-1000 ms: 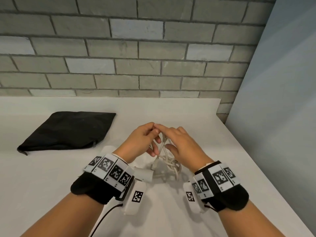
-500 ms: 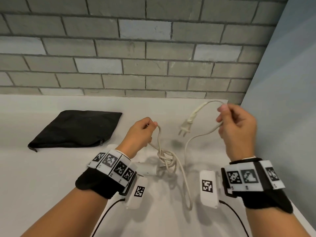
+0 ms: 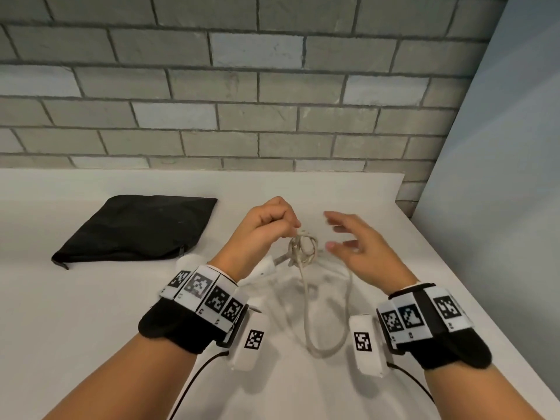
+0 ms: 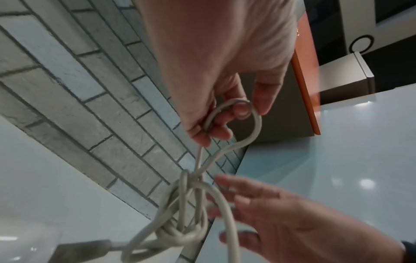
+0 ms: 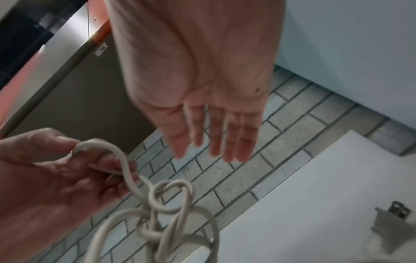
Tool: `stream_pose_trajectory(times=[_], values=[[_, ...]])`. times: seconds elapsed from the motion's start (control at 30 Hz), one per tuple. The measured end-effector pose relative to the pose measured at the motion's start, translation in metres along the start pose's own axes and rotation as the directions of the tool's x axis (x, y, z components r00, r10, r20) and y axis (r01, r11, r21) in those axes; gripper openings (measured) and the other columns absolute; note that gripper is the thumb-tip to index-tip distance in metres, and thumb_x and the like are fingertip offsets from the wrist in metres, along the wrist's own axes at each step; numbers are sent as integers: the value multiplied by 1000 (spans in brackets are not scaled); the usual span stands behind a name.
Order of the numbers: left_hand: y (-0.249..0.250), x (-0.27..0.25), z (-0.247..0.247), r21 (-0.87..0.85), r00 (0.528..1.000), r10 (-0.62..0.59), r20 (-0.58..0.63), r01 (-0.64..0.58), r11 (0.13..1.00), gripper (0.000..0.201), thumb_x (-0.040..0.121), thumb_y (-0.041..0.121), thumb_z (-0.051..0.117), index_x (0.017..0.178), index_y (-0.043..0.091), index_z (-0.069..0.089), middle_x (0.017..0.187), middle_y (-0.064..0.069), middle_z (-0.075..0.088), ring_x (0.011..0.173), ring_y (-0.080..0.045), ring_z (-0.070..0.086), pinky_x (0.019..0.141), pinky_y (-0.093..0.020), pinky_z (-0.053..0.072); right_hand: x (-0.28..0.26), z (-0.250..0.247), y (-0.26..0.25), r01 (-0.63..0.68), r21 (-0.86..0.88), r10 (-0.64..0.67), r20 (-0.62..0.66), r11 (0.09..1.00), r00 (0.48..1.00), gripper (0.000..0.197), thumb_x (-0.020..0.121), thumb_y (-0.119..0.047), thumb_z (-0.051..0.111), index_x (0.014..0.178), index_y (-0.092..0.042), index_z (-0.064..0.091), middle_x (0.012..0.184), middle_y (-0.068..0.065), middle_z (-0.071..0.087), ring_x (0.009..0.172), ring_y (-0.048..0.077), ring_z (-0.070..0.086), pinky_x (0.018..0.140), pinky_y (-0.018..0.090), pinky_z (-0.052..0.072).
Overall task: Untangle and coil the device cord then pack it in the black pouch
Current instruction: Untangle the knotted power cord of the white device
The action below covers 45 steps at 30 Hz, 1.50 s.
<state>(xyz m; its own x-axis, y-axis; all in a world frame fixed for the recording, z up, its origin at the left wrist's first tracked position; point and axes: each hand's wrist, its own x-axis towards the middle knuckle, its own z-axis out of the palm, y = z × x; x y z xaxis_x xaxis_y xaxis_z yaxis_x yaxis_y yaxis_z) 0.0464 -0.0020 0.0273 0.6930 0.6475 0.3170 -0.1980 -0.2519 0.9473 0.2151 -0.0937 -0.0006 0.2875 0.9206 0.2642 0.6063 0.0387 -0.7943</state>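
1. you're untangling: your left hand pinches a loop of the cord, knot hanging above the table.
2. your right hand is spread and empty; next, pick the knot loose.
3. the pouch lies flat, far left.

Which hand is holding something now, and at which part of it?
The left hand pinches a loop of the cord, just above the knot. The right hand is open and holds nothing.

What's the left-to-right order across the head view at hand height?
pouch → left hand → cord knot → right hand. The left hand pinches a cord loop above the knot; the right hand is open beside it, holding nothing.
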Motion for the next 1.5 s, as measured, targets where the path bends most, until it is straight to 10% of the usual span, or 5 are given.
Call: stream_pose_trajectory(times=[0.1, 0.4, 0.7, 1.13, 1.5], values=[[5, -3, 3, -10, 993, 60, 105, -59, 998, 10, 50, 13, 56, 45, 21, 54, 71, 12, 51, 85, -19, 52, 75, -23, 45, 0, 16, -9, 36, 100, -61, 258, 994, 964, 53, 81, -13, 65, 127, -30, 44, 117, -5, 54, 105, 7, 53, 83, 18, 44], [-6, 4, -4, 281, 998, -53, -35, 60, 958, 30, 92, 3, 41, 118, 16, 50, 118, 3, 53, 111, -10, 52, 99, -20, 40, 0, 23, -13, 19, 474, -88, 122, 880, 989, 19, 87, 5, 50, 92, -13, 50, 87, 8, 62, 81, 19, 65, 72, 31, 57], [-15, 1, 2, 404, 980, -188, 68, 145, 903, 12, 82, 9, 64, 76, 17, 58, 78, -8, 58, 72, -20, 56, 83, -42, 48, 0, 18, -1, -44, 703, -13, 76, 709, 997, 22, 69, -8, 66, 89, -8, 58, 89, 18, 59, 87, 25, 60, 81, 34, 51], [-30, 1, -13, -318, 878, -426, -219, 349, 882, 23, 84, -6, 54, 67, 6, 46, 54, -10, 65, 44, -18, 64, 54, -25, 58, -9, 13, 18, -99, 464, -42, 283, 880, 958, 17, 67, -1, 51, 73, -16, 56, 79, 0, 54, 82, 10, 51, 78, 18, 42], [-20, 4, -14, 406, 970, -234, -60, 238, 882, 25, 80, 2, 59, 63, 20, 59, 71, 1, 53, 63, -13, 52, 60, -18, 42, -4, 12, 5, 28, 291, -59, 98, 956, 993, 24, 83, -14, 64, 69, -7, 46, 70, 11, 54, 66, 16, 57, 71, 31, 45]])
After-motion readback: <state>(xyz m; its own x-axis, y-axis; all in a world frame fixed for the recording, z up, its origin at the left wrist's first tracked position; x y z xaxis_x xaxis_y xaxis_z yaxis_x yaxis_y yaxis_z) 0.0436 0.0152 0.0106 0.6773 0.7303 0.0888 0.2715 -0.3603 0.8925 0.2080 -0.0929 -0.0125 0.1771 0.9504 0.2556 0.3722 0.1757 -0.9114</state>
